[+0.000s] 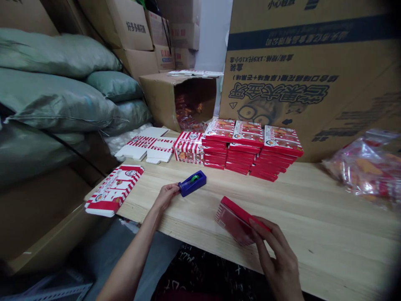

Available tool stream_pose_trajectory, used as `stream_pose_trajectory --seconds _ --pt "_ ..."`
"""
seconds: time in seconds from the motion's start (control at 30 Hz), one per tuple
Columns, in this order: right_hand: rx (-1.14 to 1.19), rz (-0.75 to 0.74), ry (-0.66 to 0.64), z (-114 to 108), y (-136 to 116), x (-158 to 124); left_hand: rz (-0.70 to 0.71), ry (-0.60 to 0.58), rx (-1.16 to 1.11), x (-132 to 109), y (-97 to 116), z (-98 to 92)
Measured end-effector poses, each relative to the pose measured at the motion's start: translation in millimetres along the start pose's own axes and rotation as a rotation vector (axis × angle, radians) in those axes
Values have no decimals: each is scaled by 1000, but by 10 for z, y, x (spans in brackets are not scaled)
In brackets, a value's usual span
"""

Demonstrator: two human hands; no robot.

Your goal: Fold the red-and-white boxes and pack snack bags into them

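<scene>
My left hand [167,196] reaches to the near end of a blue tape dispenser [193,184] with a green roll inside. Its fingers are pinched together at the cutter end; whether a piece of tape is between them is too small to make out. In my right hand [275,242] is a small red box [236,219], tilted above the wooden table [188,217], its reddish see-through side facing me. Behind the dispenser stand stacks of similar red boxes [241,152], next to a red-and-white striped carton [189,147].
Flat striped cartons [114,190] lie at the table's left edge, with more unfolded ones [147,146] behind. An open cardboard box [156,98] holds wrapped goods. A large cardboard box [307,83] stands at the back, a clear plastic bag [366,167] at right, green sacks [56,96] at left.
</scene>
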State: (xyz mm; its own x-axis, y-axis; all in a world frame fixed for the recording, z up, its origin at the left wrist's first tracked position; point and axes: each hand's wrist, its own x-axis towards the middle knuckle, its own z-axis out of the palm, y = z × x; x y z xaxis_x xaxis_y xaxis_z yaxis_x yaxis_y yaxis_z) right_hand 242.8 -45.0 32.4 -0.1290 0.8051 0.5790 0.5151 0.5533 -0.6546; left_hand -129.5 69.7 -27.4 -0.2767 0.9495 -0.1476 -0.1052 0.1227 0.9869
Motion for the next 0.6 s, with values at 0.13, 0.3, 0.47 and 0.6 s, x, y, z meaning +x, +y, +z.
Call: stream_pose_trajectory --seconds 0.13,0.3,0.47,0.6 --pt "-51 13 -3 33 -64 40 37 113 69 -62 -95 -39" --pt "-52 -58 27 99 -155 101 130 238 152 -409 63 192" --pt "-49 -48 70 145 -175 135 162 -18 -21 -1329 512 1060" --pt "-65 -64 71 158 -170 130 41 -220 -290 -1714 684 1645"
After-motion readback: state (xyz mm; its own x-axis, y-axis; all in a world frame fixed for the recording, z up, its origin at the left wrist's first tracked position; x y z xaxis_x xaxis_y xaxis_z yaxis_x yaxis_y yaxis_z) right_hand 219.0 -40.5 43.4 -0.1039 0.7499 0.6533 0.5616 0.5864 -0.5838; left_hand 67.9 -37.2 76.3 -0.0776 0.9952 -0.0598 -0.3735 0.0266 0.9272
